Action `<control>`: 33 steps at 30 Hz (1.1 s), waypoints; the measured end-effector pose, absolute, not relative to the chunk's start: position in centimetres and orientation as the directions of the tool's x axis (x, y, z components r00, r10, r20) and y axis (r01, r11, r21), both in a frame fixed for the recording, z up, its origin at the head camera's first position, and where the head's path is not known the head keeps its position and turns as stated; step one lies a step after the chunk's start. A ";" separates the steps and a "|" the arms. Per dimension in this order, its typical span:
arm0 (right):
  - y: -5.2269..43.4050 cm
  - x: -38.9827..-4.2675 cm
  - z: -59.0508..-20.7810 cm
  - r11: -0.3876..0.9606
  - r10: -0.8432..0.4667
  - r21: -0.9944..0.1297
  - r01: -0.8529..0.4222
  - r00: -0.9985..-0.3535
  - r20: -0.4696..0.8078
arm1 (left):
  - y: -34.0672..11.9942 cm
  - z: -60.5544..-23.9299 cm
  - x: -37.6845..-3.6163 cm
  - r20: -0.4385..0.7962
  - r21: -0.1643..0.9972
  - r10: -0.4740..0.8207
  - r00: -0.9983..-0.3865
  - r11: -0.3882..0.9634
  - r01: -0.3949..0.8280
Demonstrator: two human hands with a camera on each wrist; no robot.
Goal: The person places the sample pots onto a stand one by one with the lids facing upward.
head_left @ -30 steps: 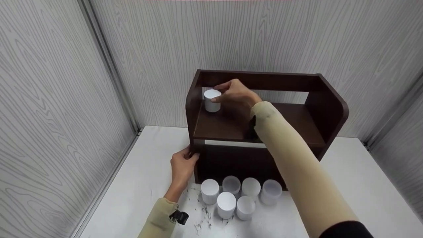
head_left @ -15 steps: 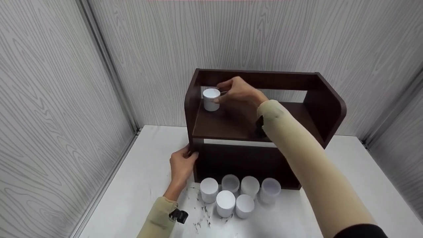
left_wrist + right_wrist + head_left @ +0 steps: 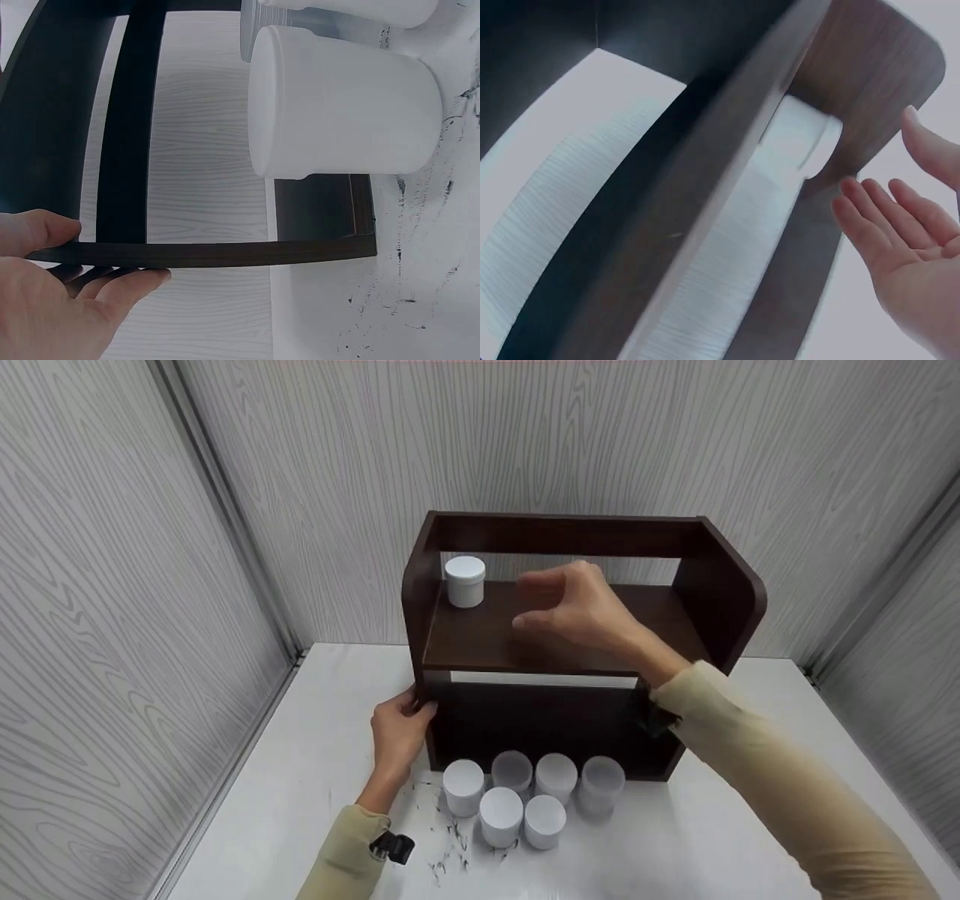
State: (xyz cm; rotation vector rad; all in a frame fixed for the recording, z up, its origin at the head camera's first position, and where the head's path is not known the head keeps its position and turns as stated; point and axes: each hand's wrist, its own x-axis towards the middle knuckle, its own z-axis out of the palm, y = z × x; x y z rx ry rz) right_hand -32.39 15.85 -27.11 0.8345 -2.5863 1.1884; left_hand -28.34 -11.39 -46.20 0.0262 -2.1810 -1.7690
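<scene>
A dark brown wooden shelf [image 3: 562,649] stands on the white table [image 3: 750,780]. One white lidded jar [image 3: 465,581] sits alone at the back left of the upper board; the right wrist view shows this jar [image 3: 806,142] blurred. My right hand [image 3: 574,607] hovers empty above the board's middle, fingers relaxed, apart from the jar. My left hand [image 3: 397,731] grips the shelf's left side panel [image 3: 195,253], thumb on one face and fingers on the other. Several white jars [image 3: 525,799] cluster on the table before the shelf; one jar [image 3: 341,105] fills the left wrist view.
Grey wood-grain walls [image 3: 112,585] close in on the left, back and right. Dark scuff marks [image 3: 450,847] speckle the table near the jar cluster. A small black device [image 3: 390,847] sits on my left wrist.
My right hand has let go of the jar on the upper board and drawn back to the right and toward me. The left hand still holds the shelf's side.
</scene>
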 end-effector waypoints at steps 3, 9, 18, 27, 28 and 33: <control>17.0 -29.1 -28.1 0.517 -0.417 -0.591 -0.619 -0.785 0.458 | -11.5 -46.1 -28.3 0.246 0.951 -0.228 -0.942 0.245 0.190; 19.4 -24.1 -31.2 0.438 -0.388 -0.531 -0.725 -0.686 0.616 | -11.9 -45.9 -28.0 0.244 0.952 -0.245 -0.938 0.243 0.184; 22.3 -19.7 -36.4 0.411 -0.352 -0.518 -0.750 -0.655 0.669 | -12.7 -46.1 -27.2 0.231 0.956 -0.246 -0.941 0.239 0.172; 24.8 -18.7 -40.8 0.431 -0.280 -0.695 -0.575 -0.818 0.503 | -12.8 -46.2 -27.0 0.242 0.955 -0.236 -0.941 0.230 0.188; 25.1 -18.6 -41.3 0.449 -0.275 -0.700 -0.555 -0.831 0.483 | -12.7 -46.2 -27.0 0.239 0.955 -0.237 -0.942 0.231 0.185; 26.2 -18.7 -43.6 0.481 -0.258 -0.743 -0.466 -0.885 0.388 | -12.5 -46.2 -27.2 0.228 0.958 -0.248 -0.941 0.231 0.171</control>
